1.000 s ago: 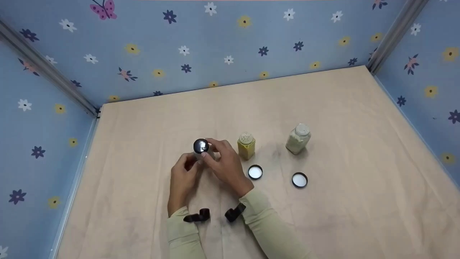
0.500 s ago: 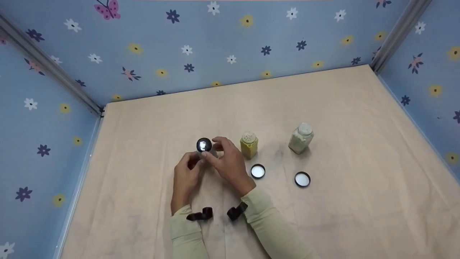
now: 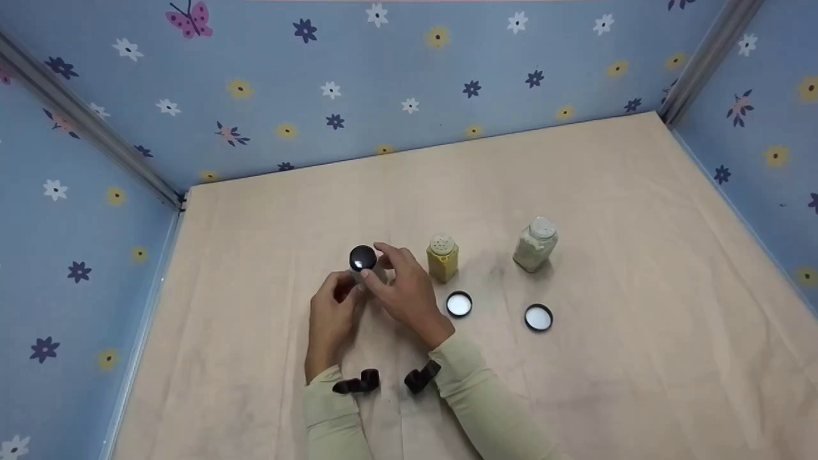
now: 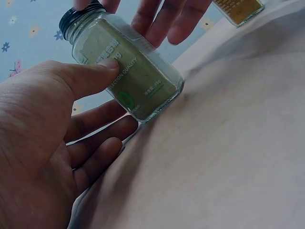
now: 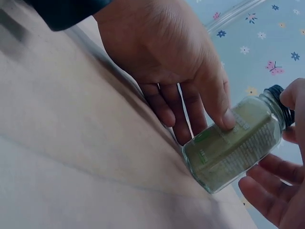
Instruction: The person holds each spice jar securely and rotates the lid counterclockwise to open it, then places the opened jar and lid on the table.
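My left hand (image 3: pixel 332 316) grips a square glass spice jar (image 4: pixel 143 76) of green powder, thumb on its printed label and fingers behind it. The jar's bottom is on or just above the cloth; I cannot tell which. Its black screw lid (image 3: pixel 363 258) is on the neck. With thumb and forefinger, my right hand (image 3: pixel 409 291) pinches that lid, while the other fingers spread beside the glass. To the right stand an uncapped jar of yellow powder (image 3: pixel 443 263) and an uncapped jar of pale green powder (image 3: pixel 534 249), both with perforated shaker tops.
Two black lids lie upturned, white inside: one lid (image 3: pixel 459 304) in front of the yellow jar, another lid (image 3: pixel 539 317) before the pale green jar. A beige cloth (image 3: pixel 613 377) covers the table. Blue flowered walls (image 3: pixel 441 70) enclose its back and sides.
The head view has shifted slightly. My right forefinger has lifted and shifted a little at the lid, and the shine on the lid has changed. The jar stays in my left hand.
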A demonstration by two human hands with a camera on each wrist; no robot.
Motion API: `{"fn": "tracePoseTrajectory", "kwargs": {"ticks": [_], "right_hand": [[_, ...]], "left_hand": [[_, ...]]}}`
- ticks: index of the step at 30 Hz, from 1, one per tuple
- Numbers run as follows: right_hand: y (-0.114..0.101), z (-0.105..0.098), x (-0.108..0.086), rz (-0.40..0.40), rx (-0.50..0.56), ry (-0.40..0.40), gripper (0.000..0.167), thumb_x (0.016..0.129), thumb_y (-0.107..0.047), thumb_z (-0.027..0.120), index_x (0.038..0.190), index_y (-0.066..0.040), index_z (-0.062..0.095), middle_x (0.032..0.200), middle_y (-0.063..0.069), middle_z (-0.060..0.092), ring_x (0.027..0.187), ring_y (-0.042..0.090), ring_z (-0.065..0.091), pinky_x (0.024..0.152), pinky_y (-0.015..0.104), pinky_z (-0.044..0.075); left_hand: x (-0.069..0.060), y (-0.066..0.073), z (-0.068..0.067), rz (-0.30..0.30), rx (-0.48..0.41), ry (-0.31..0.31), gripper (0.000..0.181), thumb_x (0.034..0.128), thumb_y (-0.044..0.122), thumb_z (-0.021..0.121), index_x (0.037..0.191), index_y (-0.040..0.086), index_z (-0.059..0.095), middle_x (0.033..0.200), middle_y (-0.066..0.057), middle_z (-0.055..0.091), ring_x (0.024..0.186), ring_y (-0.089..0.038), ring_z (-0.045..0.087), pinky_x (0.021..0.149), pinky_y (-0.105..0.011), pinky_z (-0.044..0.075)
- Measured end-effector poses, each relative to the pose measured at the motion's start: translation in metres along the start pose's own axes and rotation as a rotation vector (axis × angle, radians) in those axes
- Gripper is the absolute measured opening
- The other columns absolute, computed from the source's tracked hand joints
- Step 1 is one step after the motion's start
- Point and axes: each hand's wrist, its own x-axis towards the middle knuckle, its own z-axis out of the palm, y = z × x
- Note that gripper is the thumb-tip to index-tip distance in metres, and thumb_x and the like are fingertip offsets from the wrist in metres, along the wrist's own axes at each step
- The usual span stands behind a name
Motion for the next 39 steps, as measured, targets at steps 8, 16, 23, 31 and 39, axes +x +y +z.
{"fn": "tracePoseTrajectory", "kwargs": {"ticks": [8, 16, 23, 31, 39], "right_hand": [[-0.0006, -0.0005, 0.0002, -0.015, -0.008, 0.010, 0.047, 0.094, -0.045, 0.068, 0.128, -0.012, 0.063, 0.104, 0.013, 0.065, 0.097, 0.027, 0.066, 0.083, 0.036, 0.052], [0.0018, -0.0009, 0.0002, -0.028, -0.009, -0.019, 0.047, 0.099, -0.038, 0.062, 0.138, -0.012, 0.061, 0.104, 0.010, 0.062, 0.095, 0.024, 0.063, 0.078, 0.034, 0.051], [0.0005, -0.0008, 0.0004, 0.027, 0.038, -0.029, 0.053, 0.095, -0.047, 0.066, 0.138, -0.016, 0.061, 0.106, 0.012, 0.062, 0.098, 0.024, 0.063, 0.082, 0.036, 0.051], [0.0007, -0.0003, 0.0012, 0.088, 0.135, -0.045, 0.049, 0.095, -0.043, 0.068, 0.136, -0.017, 0.063, 0.108, 0.016, 0.063, 0.103, 0.028, 0.064, 0.090, 0.043, 0.051], [0.0031, -0.0011, 0.0007, 0.073, 0.142, -0.071, 0.050, 0.098, -0.042, 0.063, 0.140, -0.015, 0.059, 0.110, 0.017, 0.061, 0.104, 0.029, 0.063, 0.089, 0.046, 0.051]], "left_hand": [[-0.0024, 0.0012, 0.0001, -0.007, 0.019, 0.001, 0.020, 0.0962, 0.016, 0.069, 0.116, 0.016, 0.067, 0.111, -0.002, 0.068, 0.101, -0.018, 0.060, 0.091, -0.036, 0.047], [-0.0010, 0.0013, 0.0006, -0.004, 0.030, 0.008, 0.020, 0.0952, 0.013, 0.069, 0.115, 0.014, 0.068, 0.111, -0.003, 0.068, 0.101, -0.018, 0.060, 0.090, -0.035, 0.047], [-0.0005, 0.0005, 0.0002, -0.003, 0.018, 0.006, 0.020, 0.0952, 0.014, 0.069, 0.115, 0.014, 0.068, 0.111, -0.003, 0.068, 0.101, -0.018, 0.060, 0.090, -0.035, 0.047], [-0.0008, -0.0009, -0.0009, 0.027, 0.014, 0.007, 0.019, 0.0954, 0.020, 0.071, 0.114, 0.014, 0.069, 0.108, -0.001, 0.069, 0.099, -0.016, 0.061, 0.089, -0.035, 0.047], [-0.0023, -0.0007, -0.0012, 0.026, 0.024, 0.006, 0.018, 0.0972, 0.016, 0.068, 0.115, 0.014, 0.068, 0.109, -0.002, 0.067, 0.099, -0.017, 0.059, 0.089, -0.036, 0.046]]}}
